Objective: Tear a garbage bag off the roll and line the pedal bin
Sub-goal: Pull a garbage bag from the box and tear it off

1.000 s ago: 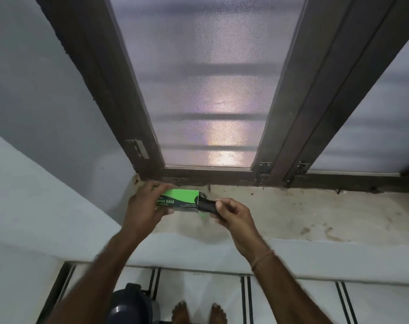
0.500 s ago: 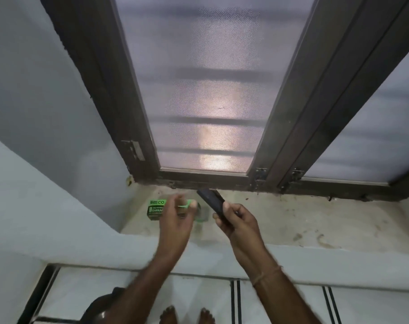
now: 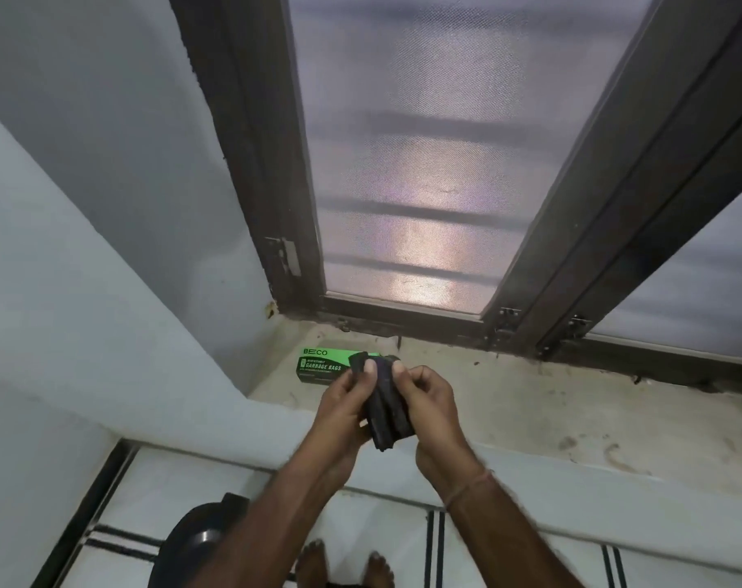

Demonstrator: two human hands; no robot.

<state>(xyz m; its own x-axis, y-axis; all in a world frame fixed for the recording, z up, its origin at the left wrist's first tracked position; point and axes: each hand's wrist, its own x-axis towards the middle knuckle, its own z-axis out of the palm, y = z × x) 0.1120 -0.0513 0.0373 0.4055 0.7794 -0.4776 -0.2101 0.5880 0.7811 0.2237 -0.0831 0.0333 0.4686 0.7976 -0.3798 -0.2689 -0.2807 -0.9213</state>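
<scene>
A black roll of garbage bags (image 3: 387, 418) is held upright between both hands above the window ledge. My left hand (image 3: 347, 407) grips its left side with the thumb on top. My right hand (image 3: 424, 401) grips its right side. The green and black garbage bag box (image 3: 323, 367) lies on the ledge just behind my hands, partly hidden by them. The dark pedal bin (image 3: 199, 541) stands on the floor at lower left, its lid partly covered by my left forearm.
The stained stone window ledge (image 3: 551, 418) runs across the middle, with a dark window frame (image 3: 403, 316) and frosted panes behind it. A grey wall (image 3: 63, 290) rises at the left. My bare feet (image 3: 343, 564) stand on white floor tiles.
My right hand pulled the black roll out of the green box. My left hand set the box down on the ledge and came over to grip the roll as well.
</scene>
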